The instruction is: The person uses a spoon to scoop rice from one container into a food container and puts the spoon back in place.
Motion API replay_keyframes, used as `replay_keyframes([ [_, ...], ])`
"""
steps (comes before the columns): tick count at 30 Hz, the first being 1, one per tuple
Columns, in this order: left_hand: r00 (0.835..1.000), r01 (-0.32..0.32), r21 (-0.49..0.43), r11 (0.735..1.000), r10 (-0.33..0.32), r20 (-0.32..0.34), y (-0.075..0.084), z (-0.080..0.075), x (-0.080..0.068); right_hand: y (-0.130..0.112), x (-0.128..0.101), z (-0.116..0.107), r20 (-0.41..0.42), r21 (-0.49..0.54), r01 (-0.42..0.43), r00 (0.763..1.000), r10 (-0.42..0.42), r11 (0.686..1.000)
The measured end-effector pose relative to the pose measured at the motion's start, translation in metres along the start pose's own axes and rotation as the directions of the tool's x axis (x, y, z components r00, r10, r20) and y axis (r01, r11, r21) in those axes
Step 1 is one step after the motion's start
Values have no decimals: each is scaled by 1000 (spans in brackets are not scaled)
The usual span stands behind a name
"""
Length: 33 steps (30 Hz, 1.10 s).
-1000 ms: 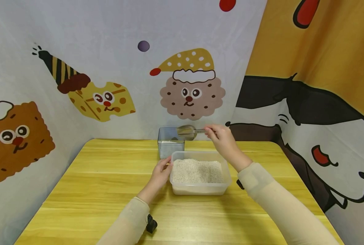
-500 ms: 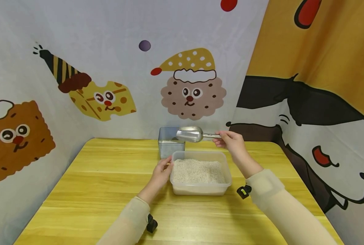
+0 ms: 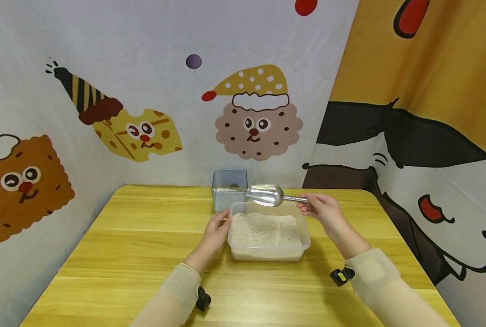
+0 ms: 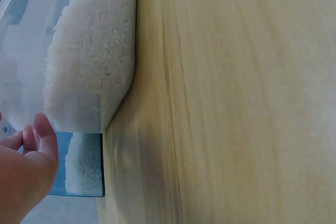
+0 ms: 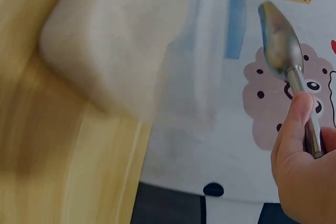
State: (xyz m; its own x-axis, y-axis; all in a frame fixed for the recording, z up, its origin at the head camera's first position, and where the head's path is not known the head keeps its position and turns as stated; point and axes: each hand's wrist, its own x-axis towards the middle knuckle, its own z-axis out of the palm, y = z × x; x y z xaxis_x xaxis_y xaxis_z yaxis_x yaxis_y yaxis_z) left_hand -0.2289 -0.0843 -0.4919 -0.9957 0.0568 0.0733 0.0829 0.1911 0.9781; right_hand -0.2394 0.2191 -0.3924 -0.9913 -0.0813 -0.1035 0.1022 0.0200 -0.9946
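A clear plastic tub (image 3: pixel 267 247) filled with white rice (image 3: pixel 263 228) stands on the wooden table. My left hand (image 3: pixel 214 234) rests its fingers against the tub's left side, near the rim. With my right hand (image 3: pixel 326 212) I pinch the handle of a metal scoop (image 3: pixel 265 195) between thumb and fingers. The scoop is held level over the tub's back rim, its bowl pointing left. Just behind the tub stands a bluish see-through container (image 3: pixel 222 181) with some rice in it; the left wrist view shows rice through its wall (image 4: pixel 84 161).
The wooden table (image 3: pixel 136 245) reaches to a cloth backdrop (image 3: pixel 153 68) printed with cartoon figures, close behind the bluish container. A small black device (image 3: pixel 203 299) is worn at the left wrist, another black device (image 3: pixel 342 275) at the right.
My right hand has drawn the scoop back from above the bluish container, rightward and down toward the tub, turning it on the way. The left hand and both containers have stayed in place.
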Motion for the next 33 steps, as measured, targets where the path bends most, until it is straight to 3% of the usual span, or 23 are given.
replay_keyframes([
  [9,1000,1,8,1000,-1,-2,-1,0,0,19,-15,-9,9,-227,148,989,-150,963],
  [13,1000,15,10,1000,-15,-4,0,0,0,26,-20,-9,13,-325,233,970,-242,916],
  [16,1000,18,5,1000,-18,-3,2,0,-1,31,-23,-9,19,-402,305,946,-325,864],
  [19,1000,14,6,1000,-14,-3,2,1,-1,34,-26,-9,29,-502,352,920,-391,790],
  [24,1000,12,1,1000,-12,6,3,0,-2,38,-31,-10,56,-673,379,882,-468,634],
  [30,1000,7,-11,1000,-7,9,3,0,-2,38,-38,-15,107,-782,393,850,-516,484],
  [33,1000,10,-2,1000,-10,7,2,0,-2,35,-40,-17,154,-818,421,817,-555,393],
])
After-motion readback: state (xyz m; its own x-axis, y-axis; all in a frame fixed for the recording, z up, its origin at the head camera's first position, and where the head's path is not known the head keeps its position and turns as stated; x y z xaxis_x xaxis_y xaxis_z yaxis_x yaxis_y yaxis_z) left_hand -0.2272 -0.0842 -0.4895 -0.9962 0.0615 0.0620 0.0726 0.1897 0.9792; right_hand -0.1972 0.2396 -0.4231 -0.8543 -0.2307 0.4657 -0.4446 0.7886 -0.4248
